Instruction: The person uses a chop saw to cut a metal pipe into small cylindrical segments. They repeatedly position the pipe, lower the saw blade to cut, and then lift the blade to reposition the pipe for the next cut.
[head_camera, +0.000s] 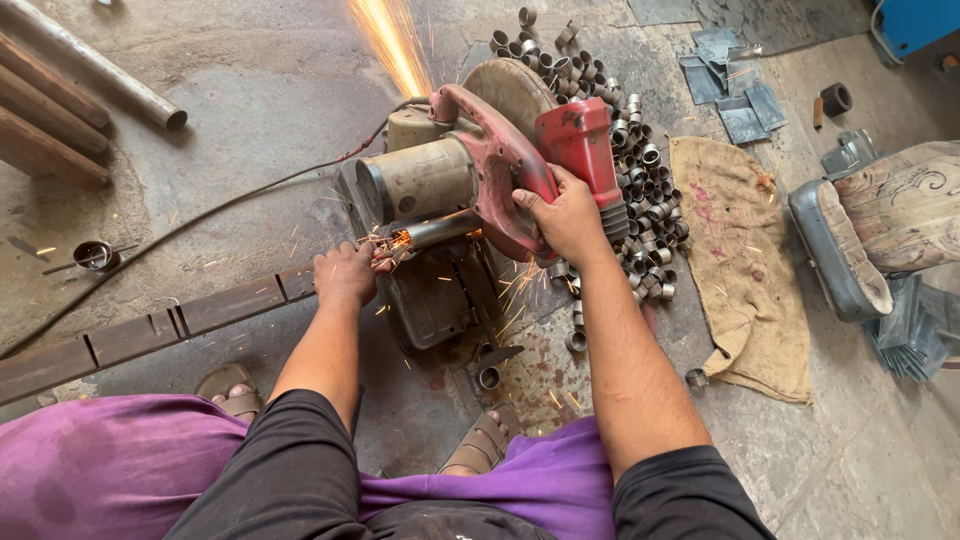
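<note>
A red chop saw (470, 165) sits on the concrete floor, its blade down on a metal pipe (440, 230), throwing sparks (395, 40) toward the far side. My right hand (565, 215) grips the saw's red handle (585, 145) and presses it down. My left hand (345, 275) holds the pipe against the saw's base, right beside the cut, with small sparks at my fingers.
A pile of several short cut pipe rings (635, 150) lies right of the saw. A burlap sack (740, 260) is spread beyond it. A long flat steel bar (150, 335) runs left. Pipes (95, 65) lie far left; metal sheets (735, 85) far right. My sandalled feet (480, 445) are near.
</note>
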